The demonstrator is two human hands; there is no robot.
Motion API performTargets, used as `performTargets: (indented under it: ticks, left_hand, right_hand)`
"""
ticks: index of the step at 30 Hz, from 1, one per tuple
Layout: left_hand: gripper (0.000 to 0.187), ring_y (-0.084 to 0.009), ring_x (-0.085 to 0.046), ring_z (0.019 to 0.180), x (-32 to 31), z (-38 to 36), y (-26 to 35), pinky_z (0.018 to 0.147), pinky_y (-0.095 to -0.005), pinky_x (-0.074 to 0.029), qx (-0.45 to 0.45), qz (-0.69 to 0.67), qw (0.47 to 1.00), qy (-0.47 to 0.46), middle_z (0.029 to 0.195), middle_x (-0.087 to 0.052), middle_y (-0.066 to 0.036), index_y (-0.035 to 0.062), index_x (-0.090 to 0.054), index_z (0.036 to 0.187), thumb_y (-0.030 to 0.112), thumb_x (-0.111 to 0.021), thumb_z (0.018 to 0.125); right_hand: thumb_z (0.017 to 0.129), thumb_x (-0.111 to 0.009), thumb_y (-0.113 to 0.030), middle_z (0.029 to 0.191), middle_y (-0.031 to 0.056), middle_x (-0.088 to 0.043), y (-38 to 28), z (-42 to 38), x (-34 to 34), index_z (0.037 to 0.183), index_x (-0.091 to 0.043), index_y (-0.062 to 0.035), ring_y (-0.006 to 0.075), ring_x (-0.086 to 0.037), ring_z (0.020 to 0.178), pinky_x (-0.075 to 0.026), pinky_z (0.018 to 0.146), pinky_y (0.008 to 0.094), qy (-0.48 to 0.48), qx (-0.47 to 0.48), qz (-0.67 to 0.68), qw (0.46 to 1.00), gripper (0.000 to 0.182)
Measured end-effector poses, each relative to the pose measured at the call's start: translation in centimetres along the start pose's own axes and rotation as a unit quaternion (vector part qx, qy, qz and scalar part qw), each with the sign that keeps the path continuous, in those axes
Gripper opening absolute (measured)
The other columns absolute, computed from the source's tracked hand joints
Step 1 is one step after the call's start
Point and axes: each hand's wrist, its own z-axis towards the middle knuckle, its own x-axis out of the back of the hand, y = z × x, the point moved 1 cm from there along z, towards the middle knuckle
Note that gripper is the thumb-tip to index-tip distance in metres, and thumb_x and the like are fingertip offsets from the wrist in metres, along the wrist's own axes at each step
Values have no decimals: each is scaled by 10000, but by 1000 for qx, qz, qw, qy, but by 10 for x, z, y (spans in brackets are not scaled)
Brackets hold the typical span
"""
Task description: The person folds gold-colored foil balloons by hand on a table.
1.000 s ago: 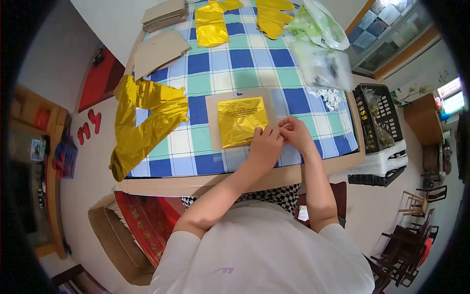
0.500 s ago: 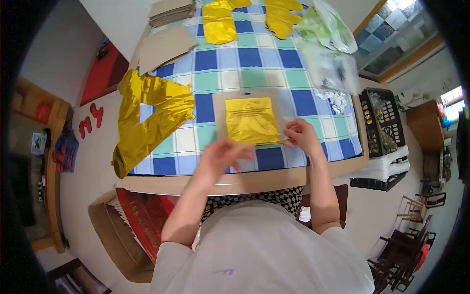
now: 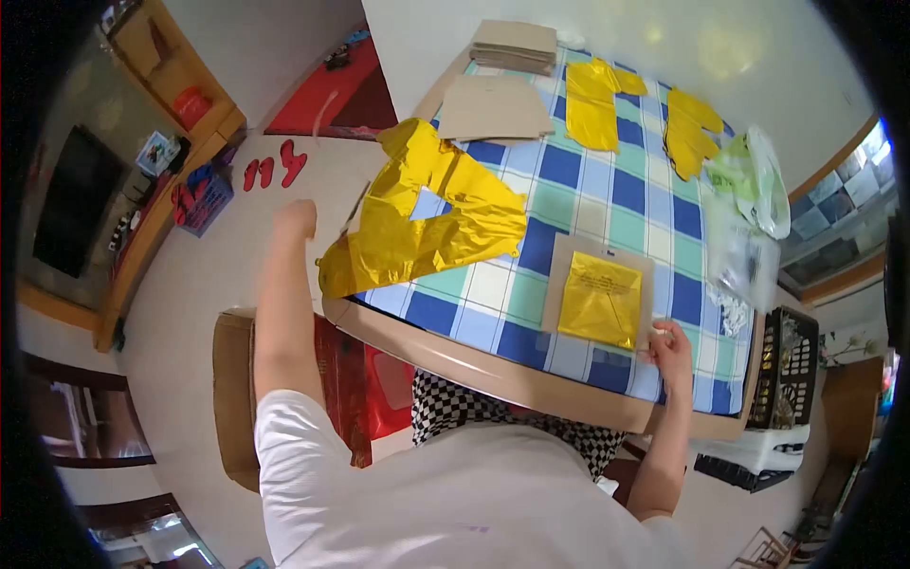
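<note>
A clear plastic bag (image 3: pixel 548 318) lies flat near the table's front edge. In it are a brown card (image 3: pixel 561 261) and a folded gold foil balloon (image 3: pixel 599 299) with small dark print. My right hand (image 3: pixel 673 358) is at the bag's lower right corner, its fingers pinched together at the edge. My left hand (image 3: pixel 300 219) is stretched far out to the left, off the table and above the floor. Its fingers are mostly hidden behind the back of the hand. A faint blurred streak hangs in the air above it. Close by, a large gold foil balloon (image 3: pixel 455 242) lies unfolded.
Stacked cards (image 3: pixel 515 43) and loose cards (image 3: pixel 493 106) lie at the back left. Two gold foil pieces (image 3: pixel 592 104) (image 3: pixel 690 133), a green-white plastic bag (image 3: pixel 758 180) and white scraps (image 3: pixel 732 311) lie farther right. A black crate (image 3: pixel 787 370) stands right; a cardboard box (image 3: pixel 235 408) stands left.
My left hand has swung from the bag's lower edge out to the far left. My right hand stays at the bag's corner. The view has turned left.
</note>
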Motion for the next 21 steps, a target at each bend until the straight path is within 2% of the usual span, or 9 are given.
performTargets:
  ticks: [1,5,7,9,11,12,14,17,21]
  left_hand:
    - [242,-317,-610,1083,23,-21,15,904,-405,-489,-26,20,998,-60,1152,-633,-190,41,-625,1091,186,-577,903]
    - [128,-313,-647,909,68,-58,44,781,-422,-501,61,-290,954,47,959,-658,-163,53,-635,950,160,-600,890]
    - [91,-314,-641,826,103,-103,81,739,-419,-499,33,-385,910,149,890,-642,-154,57,-624,899,144,-628,871]
    - [89,-319,-617,800,112,-157,128,731,-381,-502,-85,-389,905,149,859,-620,-139,62,-629,915,99,-658,840]
    - [257,-350,-594,994,112,-213,179,872,-429,-475,-314,-461,823,104,1040,-630,-160,64,-652,1033,113,-711,787]
    - [424,-353,-523,1175,118,-237,206,1003,-452,-414,-381,-468,797,20,1205,-588,-170,68,-636,1129,171,-761,738]
    - [564,-344,-435,1292,116,-266,244,1078,-468,-352,-488,-476,731,-35,1321,-526,-158,85,-601,1220,221,-787,705]
    - [580,-326,-407,1320,115,-283,270,1103,-487,-311,-499,-470,720,-110,1328,-523,-137,93,-598,1219,244,-794,695]
    - [483,-323,-438,1302,106,-285,279,1097,-505,-304,-491,-460,732,-102,1307,-547,-137,65,-616,1143,220,-787,718]
  right_hand:
    - [902,-578,1,708,-2,-568,-4,-8,-5,1130,-547,-23,79,-572,604,-516,566,237,12,-4,28,1000,231]
    - [922,-521,11,881,13,-599,14,-28,7,1258,-507,-60,95,-611,779,-506,686,230,-43,60,33,997,343]
    - [907,-525,18,990,33,-595,16,-36,10,1261,-515,-72,120,-602,885,-497,743,243,-40,103,-26,994,366]
    - [872,-544,43,1123,65,-589,23,-48,15,1266,-520,-74,173,-594,1015,-490,829,278,-10,113,-116,987,413]
    - [783,-593,72,1296,126,-523,-3,-64,2,1256,-534,-78,266,-519,1194,-449,954,343,28,290,-330,898,500]
    - [729,-631,73,1404,144,-437,-1,-64,1,1227,-569,-98,326,-446,1278,-422,1010,394,5,300,-341,891,530]
    - [723,-647,64,1390,135,-476,-2,-62,-5,1142,-615,-81,335,-476,1256,-404,1030,409,-10,342,-366,865,445]
    - [726,-671,44,1311,122,-552,2,-48,-5,1043,-644,-63,322,-516,1221,-417,1015,399,-40,395,-377,837,335]
    - [711,-717,-4,1237,99,-610,10,-35,1,995,-651,-62,301,-543,1195,-418,1001,400,-48,354,-306,882,297]
